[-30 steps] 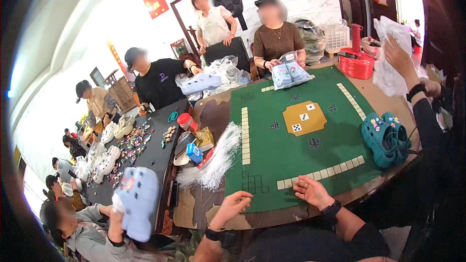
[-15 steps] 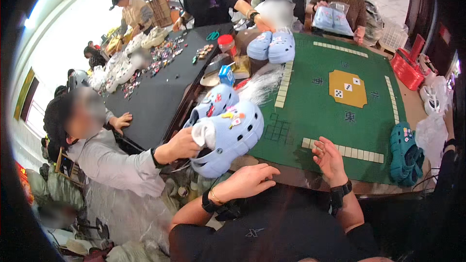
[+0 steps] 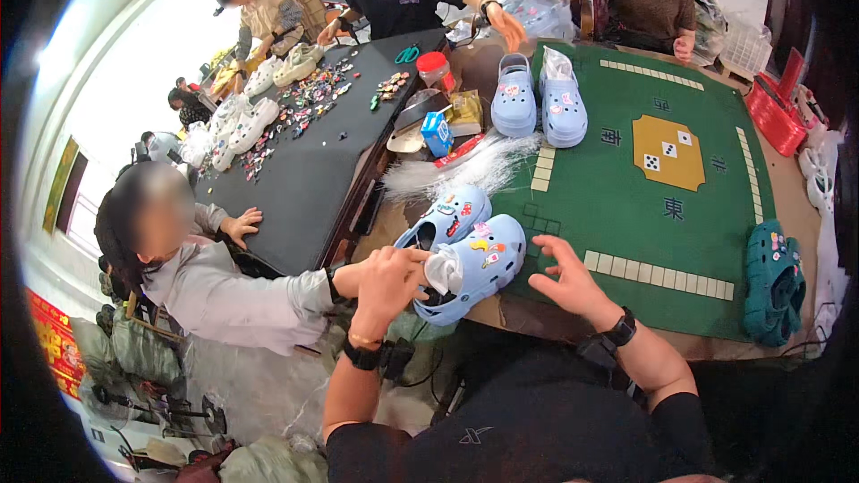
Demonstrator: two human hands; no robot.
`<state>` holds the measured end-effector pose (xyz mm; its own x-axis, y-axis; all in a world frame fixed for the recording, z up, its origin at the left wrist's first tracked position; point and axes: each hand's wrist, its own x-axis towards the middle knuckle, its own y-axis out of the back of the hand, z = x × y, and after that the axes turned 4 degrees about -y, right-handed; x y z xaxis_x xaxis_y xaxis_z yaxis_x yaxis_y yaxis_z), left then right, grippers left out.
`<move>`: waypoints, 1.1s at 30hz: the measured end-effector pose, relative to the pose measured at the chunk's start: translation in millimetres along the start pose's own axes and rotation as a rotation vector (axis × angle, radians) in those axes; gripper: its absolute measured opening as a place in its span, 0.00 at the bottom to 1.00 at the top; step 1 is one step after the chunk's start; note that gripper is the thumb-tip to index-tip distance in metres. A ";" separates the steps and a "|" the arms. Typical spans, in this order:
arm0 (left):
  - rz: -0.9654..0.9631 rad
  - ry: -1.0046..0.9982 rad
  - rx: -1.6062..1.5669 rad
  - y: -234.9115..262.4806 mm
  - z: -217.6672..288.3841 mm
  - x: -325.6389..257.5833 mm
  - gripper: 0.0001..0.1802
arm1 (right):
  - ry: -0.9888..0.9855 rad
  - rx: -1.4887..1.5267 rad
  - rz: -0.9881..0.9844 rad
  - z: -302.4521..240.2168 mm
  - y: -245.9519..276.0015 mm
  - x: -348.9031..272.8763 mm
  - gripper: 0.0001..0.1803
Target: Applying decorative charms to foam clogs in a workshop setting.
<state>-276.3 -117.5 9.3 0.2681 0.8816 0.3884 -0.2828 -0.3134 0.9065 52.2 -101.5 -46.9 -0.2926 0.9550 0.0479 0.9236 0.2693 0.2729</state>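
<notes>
While left hand (image 3: 386, 275) clamps the clog pair (image 3: 465, 255), right hand (image 3: 565, 279) hovers open at three o'clock; best steady the toes.

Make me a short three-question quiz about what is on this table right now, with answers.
1. True or false: the left hand grips the heel of a light blue clog.
2. What colour is the clog pair at the right edge of the green mat? A red, B teal, C white.
3. Is the right hand holding anything?

Key: 1 true. 2 B. 3 No, it hovers open beside the clog.
</notes>
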 end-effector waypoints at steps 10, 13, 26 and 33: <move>-0.452 -0.001 -0.003 -88.8 -40.3 35.8 0.10 | -0.056 0.037 -0.075 38.4 -3.8 -8.9 0.29; -0.414 -0.023 -0.038 -77.0 -15.3 42.9 0.12 | -0.090 0.070 -0.042 40.9 11.2 -17.7 0.29; -0.396 -0.106 -0.473 -132.1 172.9 154.7 0.22 | -0.026 -0.078 0.503 50.2 130.7 -14.1 0.41; 0.031 -0.100 -0.658 -116.1 162.0 151.5 0.13 | -0.215 -0.105 0.592 69.0 155.3 -52.3 0.29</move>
<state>-53.7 -4.7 -10.4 0.3258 0.8287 0.4552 -0.7864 -0.0297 0.6171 228.0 -101.1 -73.3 0.3266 0.9447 0.0284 0.8809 -0.3152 0.3530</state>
